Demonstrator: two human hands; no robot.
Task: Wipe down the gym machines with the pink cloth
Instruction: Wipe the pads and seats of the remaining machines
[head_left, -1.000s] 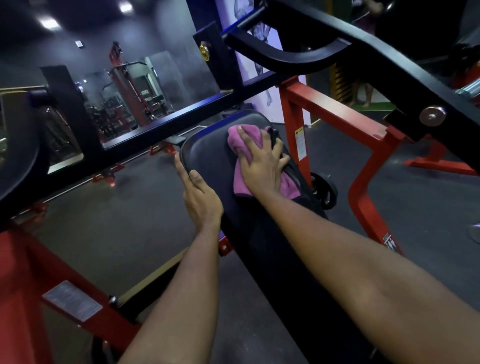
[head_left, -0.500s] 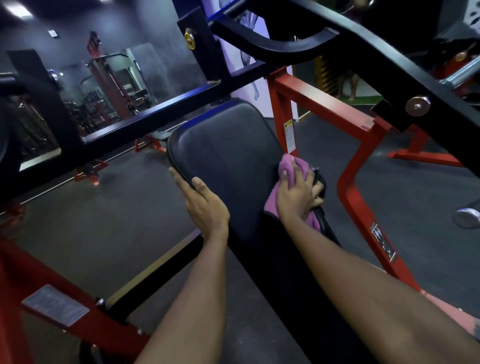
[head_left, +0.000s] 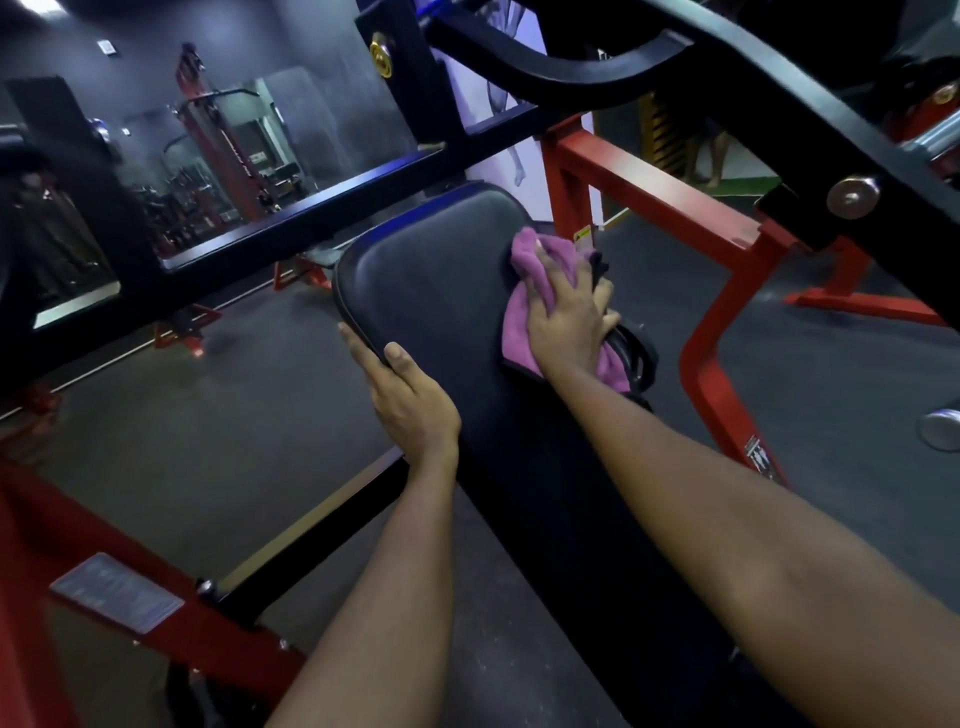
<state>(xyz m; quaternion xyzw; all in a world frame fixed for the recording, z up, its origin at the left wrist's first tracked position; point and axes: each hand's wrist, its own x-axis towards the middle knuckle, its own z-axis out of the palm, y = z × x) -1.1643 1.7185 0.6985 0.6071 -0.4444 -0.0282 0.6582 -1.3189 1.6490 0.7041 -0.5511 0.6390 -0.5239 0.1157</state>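
Right hand flat, fingers spread, presses pink cloth onto black pad at right edge, near top: pressure for wiping. Left hand, fingers straight along left edge, thumb on top, likely steadies pad.

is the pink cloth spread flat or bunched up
Bunched, not spread: the pink cloth lies crumpled with folds under the right hand, pressed on the pad near its right edge.
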